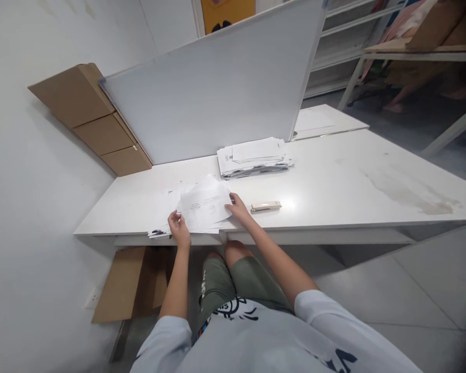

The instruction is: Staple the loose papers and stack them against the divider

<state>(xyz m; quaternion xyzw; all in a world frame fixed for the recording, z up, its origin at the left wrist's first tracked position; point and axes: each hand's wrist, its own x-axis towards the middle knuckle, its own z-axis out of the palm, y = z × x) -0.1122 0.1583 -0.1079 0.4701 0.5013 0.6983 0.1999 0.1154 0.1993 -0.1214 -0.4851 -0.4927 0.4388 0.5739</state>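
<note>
Between my two hands a white sheet of paper [205, 203] is held up by its side edges, with faint print and an oval mark on it. My left hand [179, 228] pinches its left edge, and my right hand [237, 207] grips its right edge. More loose papers [161, 231] lie spread under and behind the sheet, some reaching the desk's front edge. To the right of my right hand rests a cream stapler [266, 206], touched by neither hand. A thick stack of papers [256, 158] sits farther back.
The white desk [334, 181] bears a brownish stain on its right. A whiteboard panel [213, 88] stands along its back edge. Stacked cardboard boxes [97, 119] lean by the left wall. An open carton [128, 285] is below the desk. Another person's leg [404, 96] shows at far right.
</note>
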